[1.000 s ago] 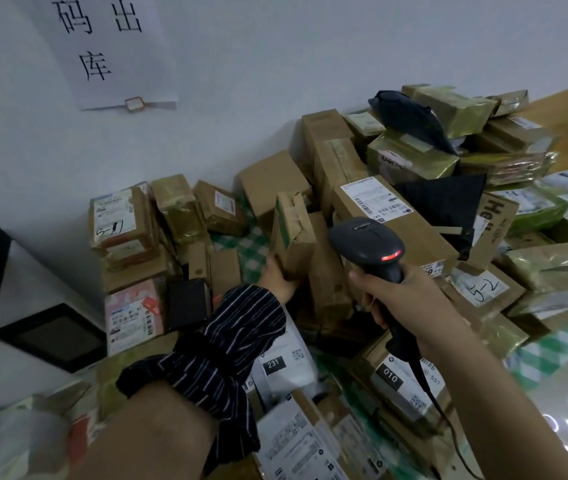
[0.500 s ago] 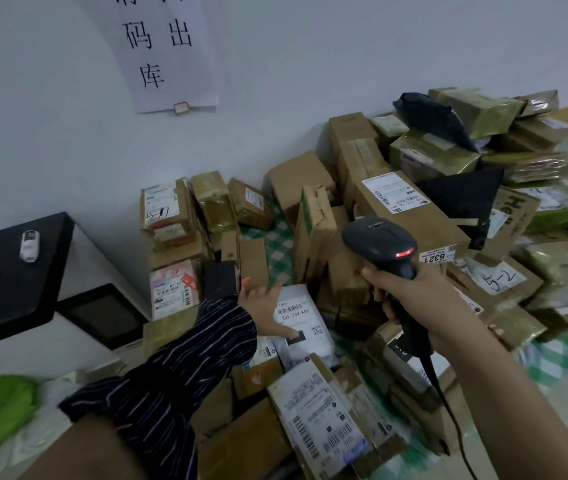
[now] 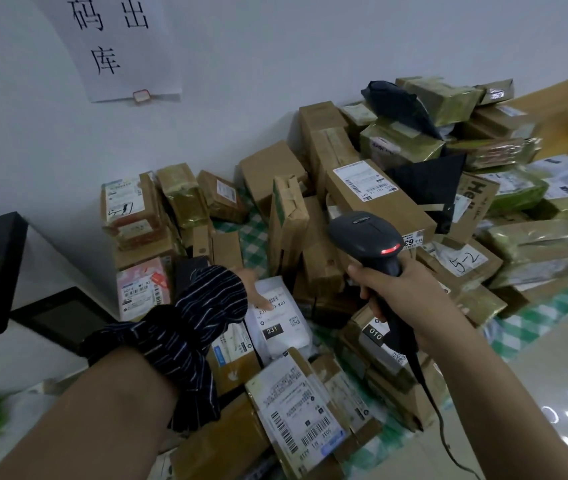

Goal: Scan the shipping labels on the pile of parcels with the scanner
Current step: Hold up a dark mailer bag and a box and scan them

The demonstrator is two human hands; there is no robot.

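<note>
Nearest me at 6 o'clock a flat box (image 3: pixel 296 410) lies label up with its barcodes readable, and I can't tell if it's been scanned. My read on progress is early or mid-run, can't say which. Nothing in view is set apart as done, and the pile (image 3: pixel 535 244) runs from 6 up to 2 o'clock with plenty of labels showing, so most of the work looks left. The left forearm comes in from 8 o'clock in a striped sleeve (image 3: pixel 189 327) that covers most of the left hand (image 3: pixel 253 289). What shows is fingers stretched out, one tip resting on the label of the white parcel (image 3: pixel 286 327) at centre, not wrapped round it. Probably it's steadying that label for the next read. The right arm enters from 4 o'clock, and the right hand (image 3: pixel 396 296) is fisted round the handle of the scanner (image 3: pixel 365 237). A red light is lit on the scanner's head and its cable (image 3: pixel 438 410) trails to 5 o'clock. The scanner sits just right of centre above the pile, and I can't tell which label it's aimed at. Behind it at 1 o'clock is a long box (image 3: pixel 379 192), label up. Farthest is a paper sign (image 3: pixel 116 46) on the wall at 11.
</note>
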